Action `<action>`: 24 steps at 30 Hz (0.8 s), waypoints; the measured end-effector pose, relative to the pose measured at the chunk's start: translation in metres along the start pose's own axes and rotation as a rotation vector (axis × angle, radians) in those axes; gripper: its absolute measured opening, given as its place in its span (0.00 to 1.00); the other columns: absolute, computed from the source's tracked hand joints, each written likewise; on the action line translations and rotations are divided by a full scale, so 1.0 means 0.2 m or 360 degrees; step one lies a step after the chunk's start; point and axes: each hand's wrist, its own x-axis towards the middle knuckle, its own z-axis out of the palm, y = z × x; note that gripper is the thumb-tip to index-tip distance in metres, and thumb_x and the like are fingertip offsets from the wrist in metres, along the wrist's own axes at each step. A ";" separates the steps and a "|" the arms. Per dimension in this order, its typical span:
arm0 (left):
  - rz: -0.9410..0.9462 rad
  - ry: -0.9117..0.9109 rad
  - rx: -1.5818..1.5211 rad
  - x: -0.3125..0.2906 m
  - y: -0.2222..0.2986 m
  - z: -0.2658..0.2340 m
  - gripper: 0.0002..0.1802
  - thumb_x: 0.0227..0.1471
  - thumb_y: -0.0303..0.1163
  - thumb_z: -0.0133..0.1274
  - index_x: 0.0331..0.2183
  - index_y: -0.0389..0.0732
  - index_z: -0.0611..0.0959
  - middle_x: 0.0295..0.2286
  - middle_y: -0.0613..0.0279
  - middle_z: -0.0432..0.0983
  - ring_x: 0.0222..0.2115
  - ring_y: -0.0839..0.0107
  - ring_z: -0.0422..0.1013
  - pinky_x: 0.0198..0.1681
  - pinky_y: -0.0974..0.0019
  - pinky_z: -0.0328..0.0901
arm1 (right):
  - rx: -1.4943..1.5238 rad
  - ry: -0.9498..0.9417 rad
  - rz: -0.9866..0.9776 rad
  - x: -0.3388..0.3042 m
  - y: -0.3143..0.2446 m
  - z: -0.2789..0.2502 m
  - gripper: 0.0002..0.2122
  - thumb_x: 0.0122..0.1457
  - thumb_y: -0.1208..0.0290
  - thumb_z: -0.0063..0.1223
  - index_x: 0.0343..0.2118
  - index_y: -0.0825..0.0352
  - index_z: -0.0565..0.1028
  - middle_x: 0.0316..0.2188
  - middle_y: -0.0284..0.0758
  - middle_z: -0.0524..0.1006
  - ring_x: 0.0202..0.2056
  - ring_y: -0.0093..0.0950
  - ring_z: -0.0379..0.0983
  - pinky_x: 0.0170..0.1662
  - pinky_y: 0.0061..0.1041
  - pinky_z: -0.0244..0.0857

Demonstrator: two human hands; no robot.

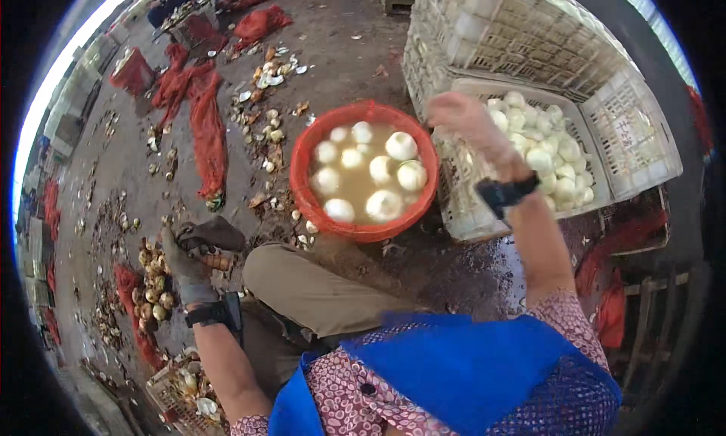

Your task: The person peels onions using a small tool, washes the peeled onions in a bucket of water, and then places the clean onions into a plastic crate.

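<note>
My left hand (pixel 186 268), in a grey glove, is beside my dark shoe (pixel 215 234), next to a pile of brown-skinned onions (pixel 156 288). Its fingers look closed, and what they hold is hard to make out; something orange-brown shows beside them. My right hand (pixel 467 124) is raised over the near side of a white plastic crate (pixel 473 228) and smeared by motion. Peeled white onions (pixel 550 145) fill much of that crate. Between my hands stands a red-rimmed tub (pixel 299 183) of cloudy water with several peeled onions (pixel 384 205) floating in it.
Tall white crates (pixel 522 27) stand behind the filled crate. Red mesh sacks (pixel 204 126) and onion scraps (pixel 268 130) litter the wet floor at left. A basket of peelings (pixel 189 391) is at lower left, and a wooden pallet (pixel 658 315) at right.
</note>
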 end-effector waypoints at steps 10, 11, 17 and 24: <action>-0.0006 -0.0198 -0.0051 -0.11 0.11 0.03 0.21 0.59 0.51 0.44 0.32 0.42 0.77 0.25 0.66 0.75 0.21 0.75 0.70 0.19 0.75 0.63 | -0.1305 -0.0841 0.0260 0.67 0.46 0.85 0.41 0.40 0.40 0.59 0.51 0.70 0.69 0.51 0.49 0.70 0.52 0.43 0.67 0.53 0.37 0.62; -0.0007 -0.0170 -0.0053 -0.12 0.12 0.04 0.21 0.59 0.51 0.44 0.32 0.42 0.77 0.25 0.66 0.75 0.21 0.75 0.70 0.19 0.75 0.63 | -0.1389 -0.0944 0.0195 0.65 0.42 0.85 0.40 0.35 0.38 0.60 0.45 0.69 0.74 0.47 0.46 0.74 0.50 0.40 0.70 0.52 0.38 0.64; 0.0036 -0.0060 -0.0124 -0.15 0.20 0.06 0.19 0.61 0.47 0.42 0.33 0.40 0.74 0.24 0.68 0.70 0.23 0.82 0.67 0.20 0.78 0.59 | -0.1841 -0.1157 0.0114 0.51 0.16 0.83 0.33 0.36 0.37 0.59 0.34 0.67 0.81 0.37 0.43 0.80 0.40 0.40 0.76 0.44 0.38 0.68; 0.0103 -0.0012 0.0093 -0.18 0.22 0.18 0.20 0.61 0.47 0.41 0.31 0.41 0.76 0.21 0.72 0.69 0.17 0.84 0.62 0.17 0.79 0.56 | -0.1650 -0.0968 -0.0501 0.50 0.39 0.79 0.21 0.52 0.53 0.53 0.33 0.71 0.78 0.35 0.48 0.78 0.40 0.45 0.75 0.42 0.41 0.68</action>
